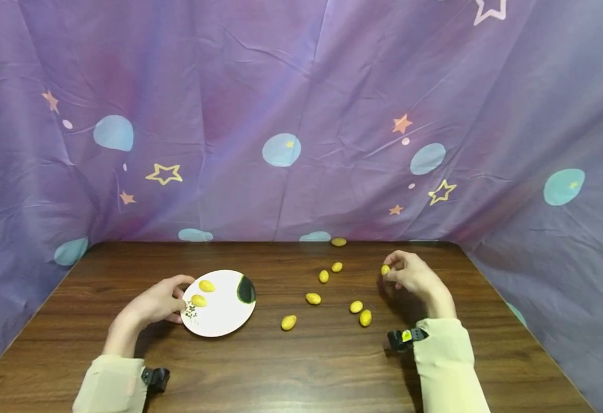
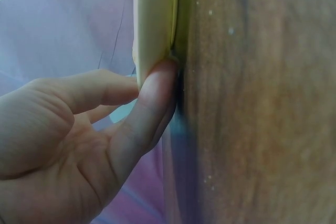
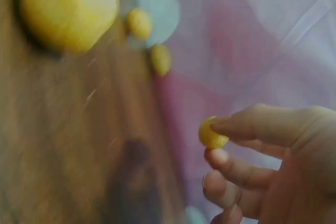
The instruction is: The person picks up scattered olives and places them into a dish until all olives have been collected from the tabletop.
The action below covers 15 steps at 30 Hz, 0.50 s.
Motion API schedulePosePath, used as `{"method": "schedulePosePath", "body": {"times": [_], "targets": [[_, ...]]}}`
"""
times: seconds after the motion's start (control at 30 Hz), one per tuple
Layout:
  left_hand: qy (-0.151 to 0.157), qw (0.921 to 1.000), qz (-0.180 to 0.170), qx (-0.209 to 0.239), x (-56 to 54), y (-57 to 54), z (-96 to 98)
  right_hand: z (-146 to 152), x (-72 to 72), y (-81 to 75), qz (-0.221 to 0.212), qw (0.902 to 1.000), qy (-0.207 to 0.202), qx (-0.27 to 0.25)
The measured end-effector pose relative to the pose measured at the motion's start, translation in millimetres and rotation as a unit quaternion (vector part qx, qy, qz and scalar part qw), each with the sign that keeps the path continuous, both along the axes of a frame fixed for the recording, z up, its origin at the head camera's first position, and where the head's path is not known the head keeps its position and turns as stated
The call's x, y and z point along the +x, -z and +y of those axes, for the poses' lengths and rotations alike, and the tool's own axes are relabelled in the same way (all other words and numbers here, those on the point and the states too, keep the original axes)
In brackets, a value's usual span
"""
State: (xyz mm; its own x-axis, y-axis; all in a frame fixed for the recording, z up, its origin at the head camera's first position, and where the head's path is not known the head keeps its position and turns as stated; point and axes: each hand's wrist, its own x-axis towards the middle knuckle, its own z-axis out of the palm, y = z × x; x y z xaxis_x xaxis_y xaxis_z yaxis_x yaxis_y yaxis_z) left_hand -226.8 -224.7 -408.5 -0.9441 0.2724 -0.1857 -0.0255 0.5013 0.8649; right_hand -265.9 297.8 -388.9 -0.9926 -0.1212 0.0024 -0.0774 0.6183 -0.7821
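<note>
My left hand (image 1: pixel 163 299) pinches the left rim of a round white plate (image 1: pixel 224 324) with a dark green patch and a small leafy print. In the left wrist view, fingertips (image 2: pixel 160 85) reach under the plate's edge (image 2: pixel 152 19), close over the wood. Two yellow kumquats (image 1: pixel 206 285) lie on the plate's left part. At the right, my right hand (image 1: pixel 415 275) pinches one kumquat (image 3: pixel 211 132) between thumb and fingertips, held above the table with its shadow below. The other fingers of that hand are loosely bent.
Several more kumquats (image 1: pixel 313 298) are scattered on the brown wooden table (image 1: pixel 291 378) between plate and right hand. One kumquat (image 1: pixel 338 242) lies at the far edge, against the purple curtain (image 1: pixel 239 172) that stands behind and along both sides.
</note>
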Motion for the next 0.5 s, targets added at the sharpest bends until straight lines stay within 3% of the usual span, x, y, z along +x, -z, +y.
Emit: {"method": "schedulePosePath", "body": {"times": [0.13, 0.23, 0.37, 0.5], "targets": [[0.003, 1.0, 0.002, 0.003, 0.6, 0.5, -0.4, -13.7, 5.0, -20.8, 0.04, 0.9987, -0.023, -0.021], [0.002, 1.0, 0.002, 0.007, 1.5, 1.3, -0.9, -25.8, 8.8, -34.9, 0.068, 0.9972, -0.03, -0.009], [0.005, 0.9999, 0.005, 0.014, 2.0, 1.7, -0.7, -41.2, 14.2, -47.9, 0.101, 0.9944, -0.029, 0.007], [0.004, 0.9999, 0.004, 0.012, 1.6, 1.1, 0.5, -55.1, 18.4, -56.4, 0.127, 0.9907, -0.045, -0.017]]}}
